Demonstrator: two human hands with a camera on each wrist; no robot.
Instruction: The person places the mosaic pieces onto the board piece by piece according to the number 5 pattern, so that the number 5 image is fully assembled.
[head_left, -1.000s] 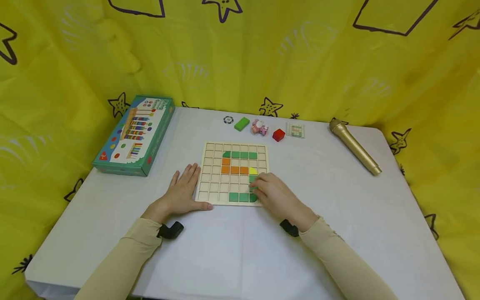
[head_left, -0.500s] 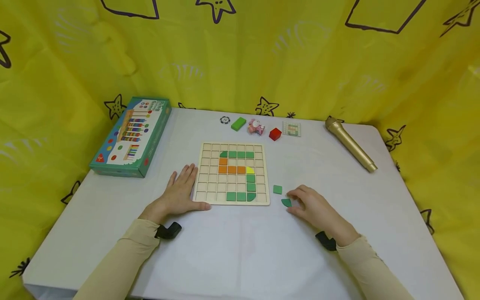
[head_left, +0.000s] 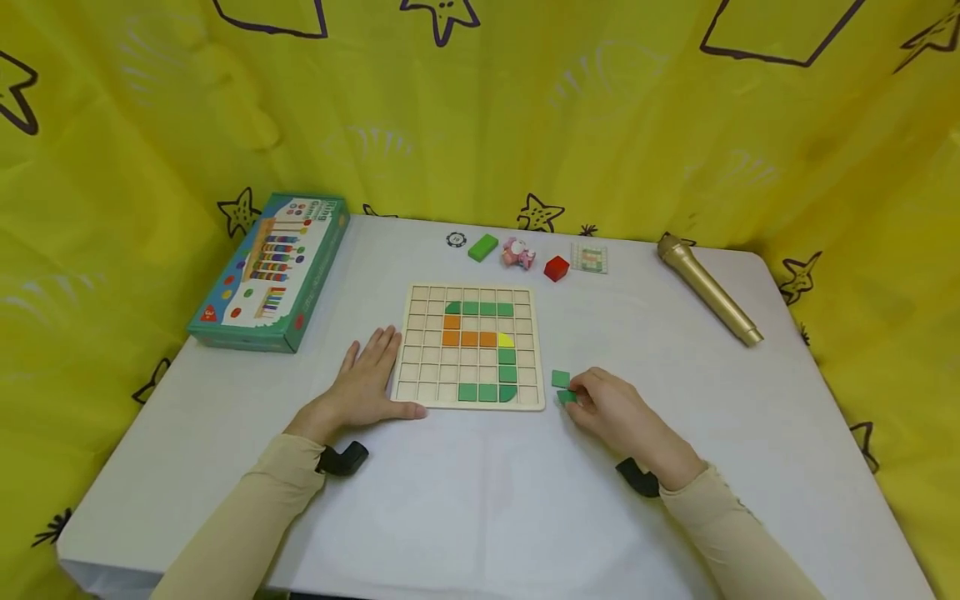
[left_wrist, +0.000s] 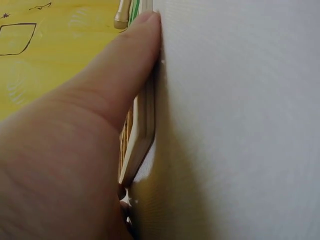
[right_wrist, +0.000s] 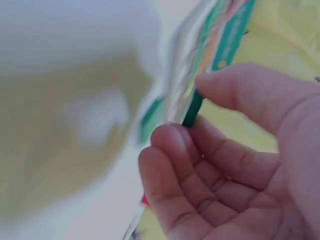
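The wooden grid board (head_left: 430, 372) lies flat on the table with green, orange and yellow tiles set in an S-like line. My left hand (head_left: 362, 385) rests along its left edge, fingers straight, thumb at the front corner; in the left wrist view the thumb (left_wrist: 135, 60) lies against the board's side. Right of the board, my right hand (head_left: 617, 414) pinches a green quarter-round tile (head_left: 567, 397) between thumb and fingertips. The right wrist view shows this tile (right_wrist: 193, 110) edge-on, its lower end by the fingertips. A loose green square tile (head_left: 560, 378) lies just behind it.
Along the back are a poker chip (head_left: 456, 240), green block (head_left: 483, 247), pink figurine (head_left: 517, 253), red block (head_left: 557, 267) and small pattern card (head_left: 589, 257). A game box (head_left: 270, 271) lies left, a gold microphone (head_left: 708, 290) right. Yellow curtains surround the table.
My right hand has left the board's right side and moved right to the loose tiles. It now pinches the quarter-round tile, drawn slightly back from the front. The left hand stays put.
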